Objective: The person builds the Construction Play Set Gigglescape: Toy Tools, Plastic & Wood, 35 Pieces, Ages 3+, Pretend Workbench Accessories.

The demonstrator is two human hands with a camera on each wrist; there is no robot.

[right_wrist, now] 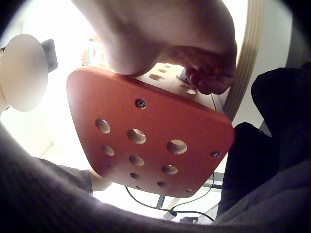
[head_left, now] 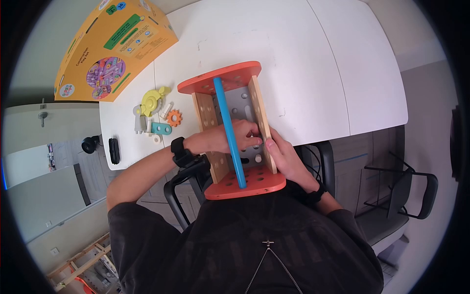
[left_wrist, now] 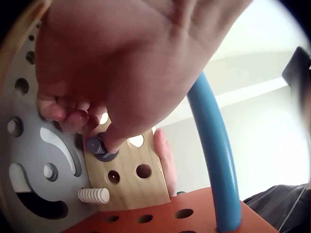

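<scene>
While the right hand (head_left: 288, 158) curls at the three-o'clock panel (head_left: 260, 111) of the toolbox (head_left: 262, 186), its grip unclear, the left hand (head_left: 244, 131) pinches the dark nut (left_wrist: 108, 156) around a bolt (left_wrist: 95, 144) inside; threading seems under way; the next move likely calls for steady twisting, panel braced.

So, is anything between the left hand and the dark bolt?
Nothing visible is: the left hand touches the dark bolt at the wooden panel. The blue bar passes over the wrist, not between them.

toolbox (head_left: 259, 112); red ends (head_left: 247, 71), wooden sides (left_wrist: 131, 194), blue bar (head_left: 228, 127); dark threaded bolt (left_wrist: 96, 144); jutting inward at one wooden side
</scene>
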